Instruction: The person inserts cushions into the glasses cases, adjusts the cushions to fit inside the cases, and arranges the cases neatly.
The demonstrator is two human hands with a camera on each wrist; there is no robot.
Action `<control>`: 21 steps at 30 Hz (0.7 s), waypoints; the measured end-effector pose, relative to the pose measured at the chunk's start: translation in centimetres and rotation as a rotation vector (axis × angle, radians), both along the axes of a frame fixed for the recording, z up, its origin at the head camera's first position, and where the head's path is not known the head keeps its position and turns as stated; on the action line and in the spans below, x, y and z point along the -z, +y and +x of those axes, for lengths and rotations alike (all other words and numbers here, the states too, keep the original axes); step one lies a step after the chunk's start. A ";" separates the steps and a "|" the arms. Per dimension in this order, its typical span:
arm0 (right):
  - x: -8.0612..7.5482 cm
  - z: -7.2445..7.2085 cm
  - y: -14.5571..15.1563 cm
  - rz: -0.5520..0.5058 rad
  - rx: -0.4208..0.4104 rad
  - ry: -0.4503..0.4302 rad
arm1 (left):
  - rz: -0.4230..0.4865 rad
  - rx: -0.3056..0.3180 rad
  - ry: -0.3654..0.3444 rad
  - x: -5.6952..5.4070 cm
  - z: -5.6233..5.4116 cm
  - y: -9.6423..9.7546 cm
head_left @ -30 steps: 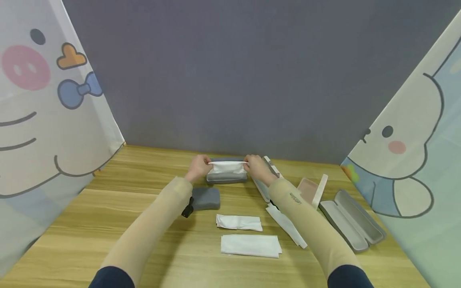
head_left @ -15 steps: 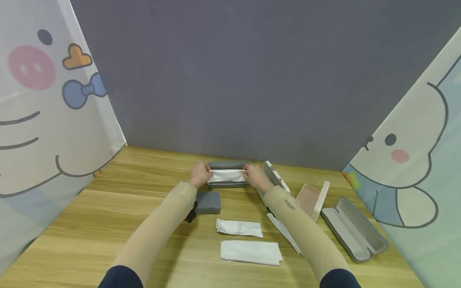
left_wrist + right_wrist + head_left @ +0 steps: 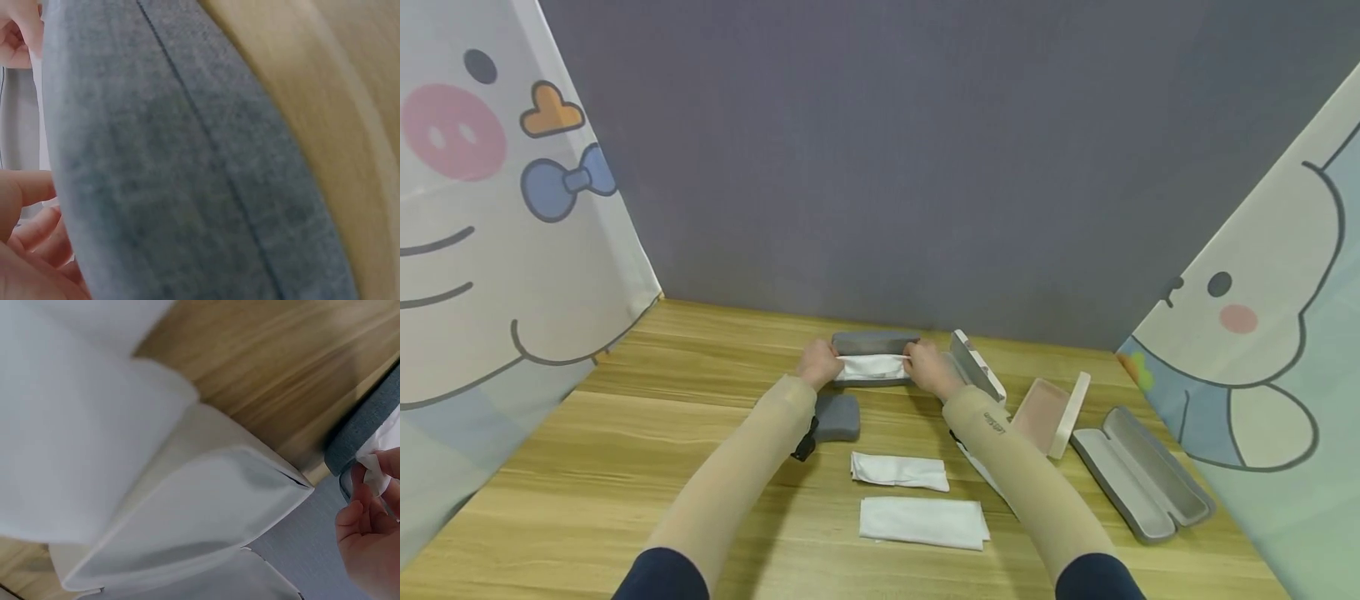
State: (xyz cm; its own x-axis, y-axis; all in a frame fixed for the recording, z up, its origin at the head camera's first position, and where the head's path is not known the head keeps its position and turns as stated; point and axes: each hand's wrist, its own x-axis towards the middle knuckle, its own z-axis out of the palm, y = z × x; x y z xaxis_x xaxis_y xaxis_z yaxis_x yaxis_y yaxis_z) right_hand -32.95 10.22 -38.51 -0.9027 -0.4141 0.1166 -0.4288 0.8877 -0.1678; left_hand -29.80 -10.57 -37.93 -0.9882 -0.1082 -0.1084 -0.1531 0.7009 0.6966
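In the head view a folded white cloth lies stretched sideways within an open grey glasses case at the table's back. My left hand pinches the cloth's left end, and my right hand pinches its right end. The left wrist view is mostly filled by the case's grey fabric wall, with my left hand beside it at the lower left. In the right wrist view, fingers of my right hand grip a bunched corner of the cloth at the case's end.
Two folded white cloths lie in front, with another partly under the right forearm. A closed grey case sits by the left wrist. To the right stand an open white case, an open pink-lined case and an open grey case.
Both hands have lowered the cloth from in front of the case's lid into the case, so more of the lid shows behind it. The head view has shifted slightly.
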 end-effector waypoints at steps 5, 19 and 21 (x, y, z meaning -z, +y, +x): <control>0.5 -0.2 -0.2 -0.001 0.000 0.012 | -0.020 -0.006 0.002 -0.1 0.0 0.3; 1.2 -0.3 -0.5 -0.065 0.060 -0.037 | -0.056 -0.049 0.009 0.2 -0.2 0.2; 1.1 -0.2 -0.5 -0.076 0.070 -0.028 | -0.044 -0.040 0.014 0.2 -0.1 0.1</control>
State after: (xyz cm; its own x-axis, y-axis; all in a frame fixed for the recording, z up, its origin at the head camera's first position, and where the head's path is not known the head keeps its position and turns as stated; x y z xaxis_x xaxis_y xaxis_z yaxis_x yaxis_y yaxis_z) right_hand -33.17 9.73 -39.62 -0.9327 -0.3404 0.1193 -0.3599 0.8997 -0.2470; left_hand -29.90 -10.48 -38.12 -0.9845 -0.1517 -0.0885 -0.1717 0.7242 0.6678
